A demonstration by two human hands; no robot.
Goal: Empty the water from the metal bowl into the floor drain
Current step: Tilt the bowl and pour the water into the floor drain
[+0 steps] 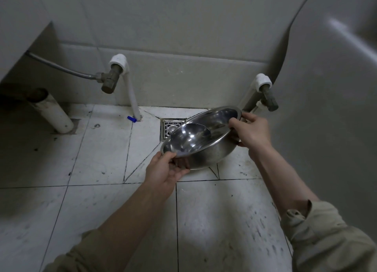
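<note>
- A person crouched over a tiled bathroom floor holds a metal bowl in both bare hands, just above a square floor drain set near the wall.
- The bowl is tilted, its open side turned up toward the camera and toward the left; its lower edge covers the near right part of the drain grate.
- A shallow pool of water sits low inside the bowl, toward its left, lower side.
- The left hand grips the bowl's near, lower rim, thumb on top of the rim and fingers curled beneath the bowl's underside.
- The right hand clasps the far, upper rim at the right, thumb over the edge and the other fingers wrapped behind the bowl.
- Rolled khaki sleeves show on both forearms.
- Behind the drain, a white pipe rises from the floor to a metal valve joined to a braided hose; a second valve stands at the right, beside a pale curved fixture.
- A small blue object lies at the foot of the white pipe.
</note>
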